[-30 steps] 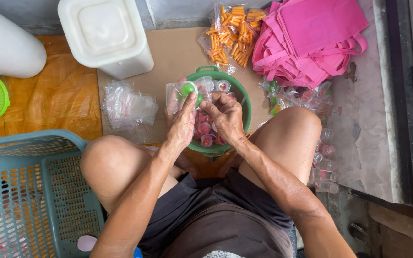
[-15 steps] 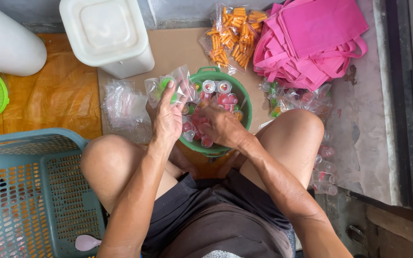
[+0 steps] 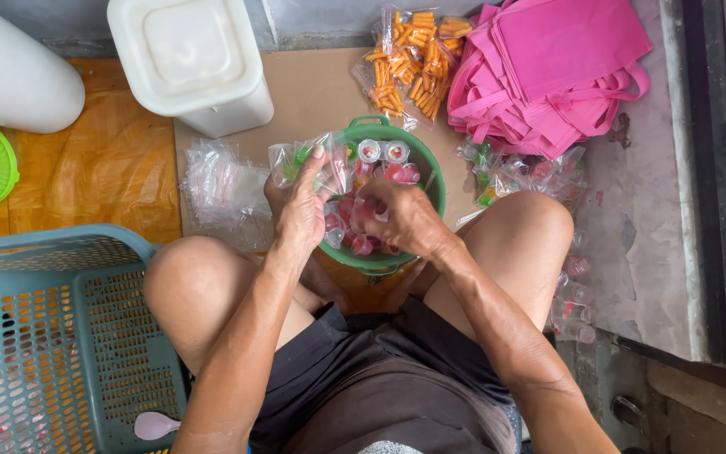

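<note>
I sit cross-legged over a green bowl [image 3: 427,172] that holds several small jelly cups with red and green contents. My left hand [image 3: 300,210] holds a clear plastic bag [image 3: 306,164] at the bowl's left rim; the bag has green cups inside. My right hand [image 3: 401,217] reaches into the bowl, its fingers closed around small red jelly cups [image 3: 355,227]. The two hands sit close together over the bowl.
A stack of clear empty bags [image 3: 220,185] lies left of the bowl. A white lidded bin [image 3: 191,59], bagged orange snacks [image 3: 409,59] and pink cloth bags [image 3: 548,67] lie beyond. Filled bags [image 3: 510,172] sit by my right knee. A teal basket [image 3: 44,336] stands at left.
My left hand moved the clear bag left from above the bowl to its rim. My right hand dropped lower into the bowl among the cups.
</note>
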